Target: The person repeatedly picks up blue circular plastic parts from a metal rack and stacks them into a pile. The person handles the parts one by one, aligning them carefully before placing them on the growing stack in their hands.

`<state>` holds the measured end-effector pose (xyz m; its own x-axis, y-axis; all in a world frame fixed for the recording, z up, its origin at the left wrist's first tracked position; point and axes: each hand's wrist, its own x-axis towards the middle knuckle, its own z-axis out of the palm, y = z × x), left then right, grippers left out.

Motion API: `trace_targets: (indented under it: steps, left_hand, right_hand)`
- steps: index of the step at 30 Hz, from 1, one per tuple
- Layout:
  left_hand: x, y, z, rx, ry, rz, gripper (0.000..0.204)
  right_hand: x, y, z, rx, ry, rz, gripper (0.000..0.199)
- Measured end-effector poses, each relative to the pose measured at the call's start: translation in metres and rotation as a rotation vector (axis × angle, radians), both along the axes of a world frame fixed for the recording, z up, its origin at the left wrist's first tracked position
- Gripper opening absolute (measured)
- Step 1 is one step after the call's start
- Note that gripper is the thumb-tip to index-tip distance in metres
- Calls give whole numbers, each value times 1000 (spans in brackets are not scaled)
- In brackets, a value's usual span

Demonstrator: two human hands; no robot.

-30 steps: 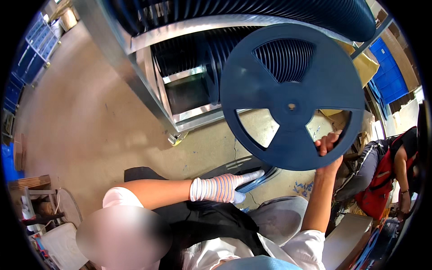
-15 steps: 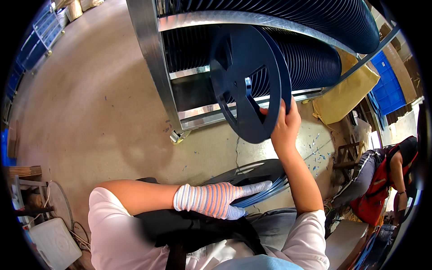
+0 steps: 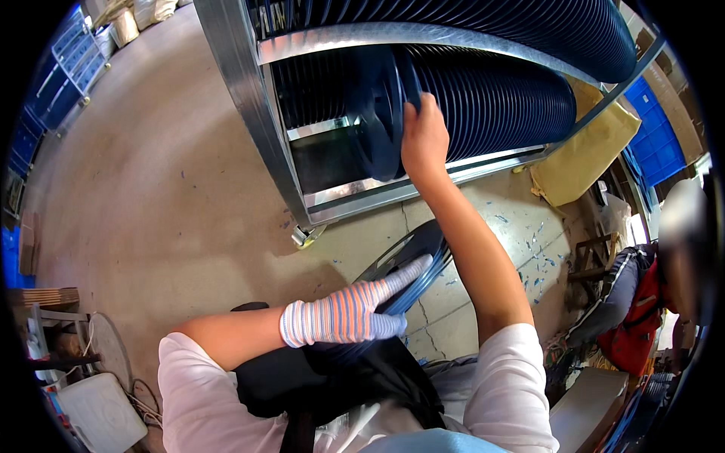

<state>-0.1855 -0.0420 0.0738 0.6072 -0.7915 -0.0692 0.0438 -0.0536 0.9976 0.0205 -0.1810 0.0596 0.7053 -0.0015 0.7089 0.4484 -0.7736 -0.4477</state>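
My right hand, bare, has its fingers closed on the near edge of a dark blue plastic reel at the lower shelf of a metal rack. That reel stands upright, side-on to me, at the left end of a long row of similar reels. My left hand, in a striped knit glove, holds a stack of thin dark blue discs tilted against my lap. Its thumb and fingers are spread across the stack's edges; the fingertips underneath are hidden.
The metal rack stands on castors, with more reels above. Blue scraps litter the floor at right. A person in a red vest bends at far right. A yellow cloth and blue crate sit beyond; a white-topped stool is lower left.
My right hand has moved the reel up and away from me, into the rack's lower row, turning it edge-on. My left hand has shifted slightly left and tilted the disc stack up.
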Motion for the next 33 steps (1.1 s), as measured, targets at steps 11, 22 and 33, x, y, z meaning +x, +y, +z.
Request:
trace_targets:
  steps: [11, 22, 33]
  left_hand:
    - [12, 5, 0, -281, 300, 218, 84]
    - [23, -38, -8, -333, 347, 384, 95]
    - [26, -73, -10, -357, 352, 496, 93]
  right_hand:
    - [-100, -119, -17, 157, 281, 186, 37]
    - [-261, -102, -33, 10, 549, 613, 71]
    - [-261, -145, -37, 144, 588, 522, 32]
